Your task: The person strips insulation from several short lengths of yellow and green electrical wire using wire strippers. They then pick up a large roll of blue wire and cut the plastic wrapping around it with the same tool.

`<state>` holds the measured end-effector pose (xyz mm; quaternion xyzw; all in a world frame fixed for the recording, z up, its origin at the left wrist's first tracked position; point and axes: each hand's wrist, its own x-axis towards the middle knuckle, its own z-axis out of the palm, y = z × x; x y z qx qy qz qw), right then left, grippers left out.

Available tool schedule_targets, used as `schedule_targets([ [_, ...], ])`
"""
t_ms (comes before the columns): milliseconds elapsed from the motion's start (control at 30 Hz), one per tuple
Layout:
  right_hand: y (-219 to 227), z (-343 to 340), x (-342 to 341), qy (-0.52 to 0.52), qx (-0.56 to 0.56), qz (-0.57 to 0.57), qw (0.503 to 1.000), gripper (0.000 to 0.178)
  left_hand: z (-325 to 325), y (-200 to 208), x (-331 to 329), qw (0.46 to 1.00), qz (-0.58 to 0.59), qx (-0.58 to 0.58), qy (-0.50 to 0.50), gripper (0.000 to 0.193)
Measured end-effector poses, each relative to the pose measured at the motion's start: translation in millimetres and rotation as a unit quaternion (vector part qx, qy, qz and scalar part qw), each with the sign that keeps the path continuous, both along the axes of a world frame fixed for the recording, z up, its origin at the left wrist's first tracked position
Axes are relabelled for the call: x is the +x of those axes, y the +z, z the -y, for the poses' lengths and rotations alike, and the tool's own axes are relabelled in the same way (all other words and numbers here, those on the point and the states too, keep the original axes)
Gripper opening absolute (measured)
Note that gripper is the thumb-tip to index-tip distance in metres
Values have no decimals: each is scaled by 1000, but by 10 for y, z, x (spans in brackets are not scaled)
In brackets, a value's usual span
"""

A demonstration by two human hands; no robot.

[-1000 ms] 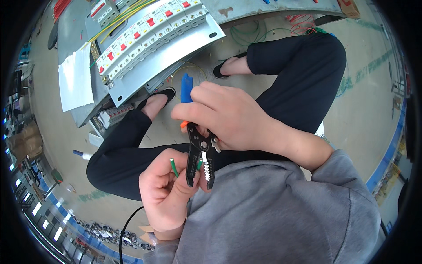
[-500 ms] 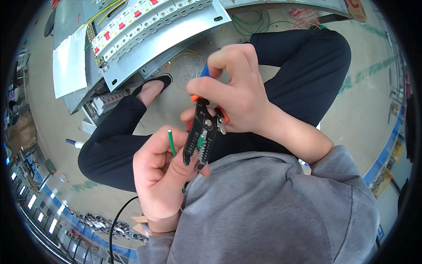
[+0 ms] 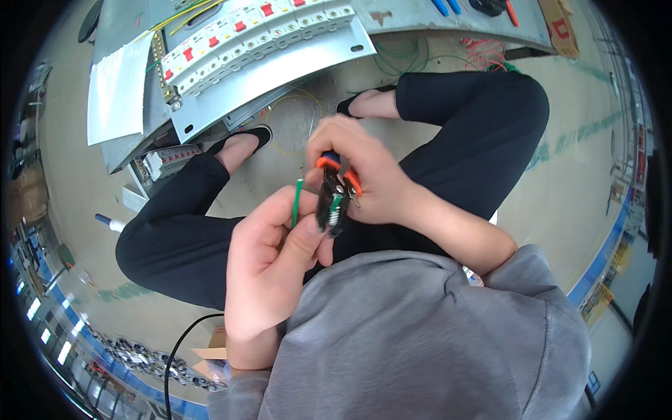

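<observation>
My right hand (image 3: 371, 168) is closed around the orange-and-blue handles of black wire strippers (image 3: 332, 204), whose jaws point down toward my left hand. A short green wire (image 3: 297, 203) stands up from between the thumb and fingers of my left hand (image 3: 269, 259), its end bare or pale. Another bit of green shows at the stripper's jaws, beside the coil spring. My left thumb tip is right at the jaw ends; whether it touches them I cannot tell.
A metal panel (image 3: 280, 77) with a row of breakers (image 3: 259, 38) with red switches lies on the grey workbench (image 3: 413, 21). White paper (image 3: 117, 94) rests at its left. Tools with blue and red handles lie at the back. Loose wires (image 3: 402, 59) and a cardboard box (image 3: 560, 28) are beyond my legs.
The strippers and my right hand have come lower and tipped more steeply. My left hand has shifted up and right with the green wire. The view has shifted, showing more of the bench.
</observation>
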<state>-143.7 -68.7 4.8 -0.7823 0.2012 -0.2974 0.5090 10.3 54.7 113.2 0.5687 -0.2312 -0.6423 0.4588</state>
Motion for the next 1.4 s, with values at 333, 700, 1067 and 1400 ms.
schedule_targets([
  [333,-142,108,-147,-197,304,90,928,27,-33,-97,65,987,134,5,-84,13],
  [700,507,-143,-209,101,295,-124,942,24,-58,-162,52,984,144,5,-100,12],
  [1067,738,1057,-223,-12,367,213,905,29,-638,359,862,939,273,-17,207,25],
  [1400,671,1972,502,-142,325,192,915,27,-1022,940,1265,813,317,-259,413,40],
])
